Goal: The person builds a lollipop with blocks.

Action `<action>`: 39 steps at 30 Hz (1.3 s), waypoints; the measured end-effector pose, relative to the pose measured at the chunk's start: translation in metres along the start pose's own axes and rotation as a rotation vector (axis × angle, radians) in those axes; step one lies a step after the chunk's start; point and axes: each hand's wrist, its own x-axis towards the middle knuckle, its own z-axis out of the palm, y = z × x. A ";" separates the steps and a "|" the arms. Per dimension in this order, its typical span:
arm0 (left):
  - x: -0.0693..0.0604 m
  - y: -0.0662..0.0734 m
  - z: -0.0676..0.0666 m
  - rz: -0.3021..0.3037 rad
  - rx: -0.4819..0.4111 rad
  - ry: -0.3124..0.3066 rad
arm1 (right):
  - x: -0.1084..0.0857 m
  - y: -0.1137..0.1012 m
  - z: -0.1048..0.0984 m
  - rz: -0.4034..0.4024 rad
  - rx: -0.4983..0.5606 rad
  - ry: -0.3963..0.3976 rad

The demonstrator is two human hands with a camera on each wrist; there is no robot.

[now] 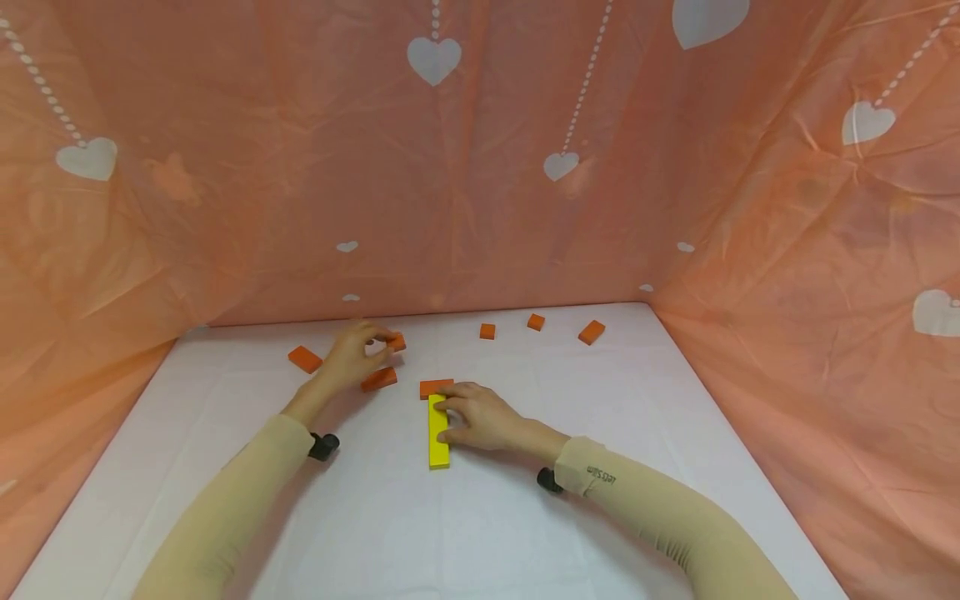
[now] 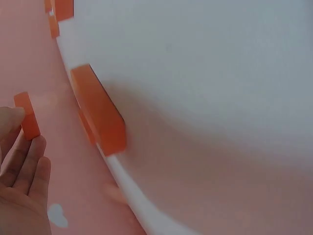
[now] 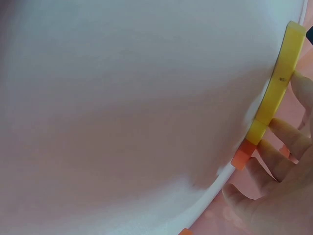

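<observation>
My left hand (image 1: 352, 354) pinches a small orange block (image 1: 397, 341) between thumb and fingertips near the back of the table; in the left wrist view the pinched orange block (image 2: 27, 116) shows clearly. Below that hand lies an orange block (image 1: 379, 379). My right hand (image 1: 483, 417) rests its fingertips and thumb against a long yellow bar (image 1: 438, 442), which points toward me. Across the bar's far end lies an orange block (image 1: 435, 388), touching it, with a right fingertip beside it. The right wrist view shows a seam near the orange end of the yellow bar (image 3: 281, 78).
Another orange block (image 1: 305, 359) lies left of my left hand. Toward the back right are two small orange blocks (image 1: 487, 332) (image 1: 536, 322) and a longer orange block (image 1: 592, 332). A white cloth (image 1: 360, 533) covers the table, with orange heart-patterned curtains (image 1: 480, 208) around it.
</observation>
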 end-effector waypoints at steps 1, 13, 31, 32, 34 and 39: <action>0.001 0.001 0.002 0.015 0.005 0.001 | 0.000 0.000 0.000 -0.002 -0.001 0.001; 0.002 0.014 0.026 0.102 0.015 -0.058 | 0.001 0.003 0.001 -0.027 -0.012 0.018; 0.005 0.013 0.038 0.120 0.084 -0.182 | 0.001 0.002 0.000 -0.038 -0.016 0.014; 0.006 0.013 0.038 0.115 0.084 -0.190 | 0.001 0.002 0.000 -0.039 -0.015 0.014; 0.007 0.012 0.039 0.105 0.089 -0.208 | 0.001 0.002 0.000 -0.040 -0.013 0.016; 0.010 0.012 0.040 0.096 0.096 -0.236 | 0.000 0.002 0.000 -0.031 -0.007 0.012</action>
